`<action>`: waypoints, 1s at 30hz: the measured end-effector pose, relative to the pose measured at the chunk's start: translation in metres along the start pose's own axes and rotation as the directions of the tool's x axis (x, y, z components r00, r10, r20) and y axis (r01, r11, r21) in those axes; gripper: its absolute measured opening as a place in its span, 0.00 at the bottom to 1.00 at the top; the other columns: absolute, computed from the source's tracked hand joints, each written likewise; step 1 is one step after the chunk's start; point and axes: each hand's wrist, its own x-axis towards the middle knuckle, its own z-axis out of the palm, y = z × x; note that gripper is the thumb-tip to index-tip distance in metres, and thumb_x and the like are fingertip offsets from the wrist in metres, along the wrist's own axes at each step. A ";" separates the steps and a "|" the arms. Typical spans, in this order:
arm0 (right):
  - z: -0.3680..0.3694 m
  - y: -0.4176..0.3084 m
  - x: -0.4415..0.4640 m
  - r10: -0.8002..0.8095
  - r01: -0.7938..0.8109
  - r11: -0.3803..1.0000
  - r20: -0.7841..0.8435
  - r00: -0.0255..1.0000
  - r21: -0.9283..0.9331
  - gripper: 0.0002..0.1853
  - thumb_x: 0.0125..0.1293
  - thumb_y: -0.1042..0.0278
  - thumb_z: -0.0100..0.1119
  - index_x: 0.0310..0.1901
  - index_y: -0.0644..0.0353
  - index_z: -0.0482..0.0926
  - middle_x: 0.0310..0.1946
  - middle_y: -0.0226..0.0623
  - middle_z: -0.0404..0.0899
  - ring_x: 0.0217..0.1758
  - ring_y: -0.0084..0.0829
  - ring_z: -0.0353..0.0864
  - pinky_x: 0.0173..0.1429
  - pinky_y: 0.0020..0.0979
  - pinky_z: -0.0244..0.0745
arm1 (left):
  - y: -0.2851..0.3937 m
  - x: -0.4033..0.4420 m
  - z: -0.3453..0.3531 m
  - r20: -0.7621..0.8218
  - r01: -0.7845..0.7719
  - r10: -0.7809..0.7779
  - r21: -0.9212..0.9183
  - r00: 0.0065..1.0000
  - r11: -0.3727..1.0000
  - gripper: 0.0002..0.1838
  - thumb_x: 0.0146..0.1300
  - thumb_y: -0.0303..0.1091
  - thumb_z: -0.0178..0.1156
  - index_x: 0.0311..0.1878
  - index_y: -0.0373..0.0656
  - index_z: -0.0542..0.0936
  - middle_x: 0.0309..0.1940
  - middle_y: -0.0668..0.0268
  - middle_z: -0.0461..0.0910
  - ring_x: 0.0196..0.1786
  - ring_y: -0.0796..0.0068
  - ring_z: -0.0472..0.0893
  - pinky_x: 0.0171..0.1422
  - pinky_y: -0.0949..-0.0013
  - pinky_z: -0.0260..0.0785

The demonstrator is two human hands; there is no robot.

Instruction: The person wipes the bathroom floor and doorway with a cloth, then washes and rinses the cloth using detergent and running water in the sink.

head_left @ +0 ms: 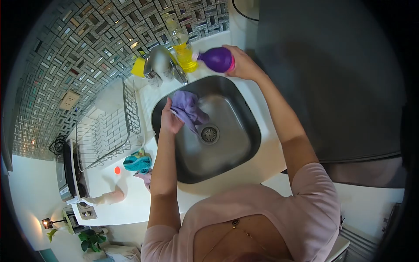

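My left hand is closed on a crumpled purple cloth, which hangs over the left side of the steel sink. Above the sink's back right rim, my right hand grips a purple squeeze bottle. The bottle lies nearly sideways, its pale tip pointing left and a pink area showing by my fingers. Just beyond that tip stands a clear bottle of yellow liquid. The chrome faucet rises behind the sink. A drain strainer shows at the sink's bottom.
A wire dish rack stands left of the sink. Nearer me are a teal cloth, an orange-red round cap and a pale bottle with a white top. A yellow sponge sits by the faucet. A large dark grey surface fills the right.
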 end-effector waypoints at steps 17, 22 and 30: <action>0.147 -0.064 0.009 -0.123 0.109 0.991 -0.240 0.963 -0.072 0.31 0.41 0.74 0.58 0.54 0.56 0.72 0.54 0.53 0.67 0.59 0.52 0.65 0.64 0.48 0.57 | -0.008 -0.002 -0.032 -0.211 0.084 -0.046 0.178 0.976 0.980 0.25 0.69 0.54 0.41 0.52 0.41 0.72 0.45 0.61 0.79 0.45 0.66 0.80 0.51 0.61 0.73; 0.175 -0.050 0.043 -0.321 0.298 0.940 -0.131 0.938 -0.167 0.18 0.50 0.76 0.53 0.46 0.61 0.74 0.44 0.45 0.73 0.50 0.43 0.74 0.52 0.38 0.72 | 0.000 0.007 -0.021 -0.234 0.129 -0.062 0.284 0.970 0.950 0.22 0.69 0.47 0.43 0.54 0.39 0.71 0.48 0.59 0.78 0.48 0.64 0.79 0.54 0.59 0.73; 0.169 -0.049 0.053 -0.314 0.304 0.938 -0.042 0.948 -0.164 0.15 0.53 0.76 0.51 0.45 0.62 0.74 0.41 0.43 0.73 0.48 0.42 0.75 0.48 0.38 0.75 | 0.003 0.022 -0.030 -0.366 0.282 -0.140 0.370 0.920 0.885 0.16 0.67 0.40 0.49 0.49 0.38 0.74 0.42 0.57 0.80 0.43 0.63 0.81 0.49 0.60 0.75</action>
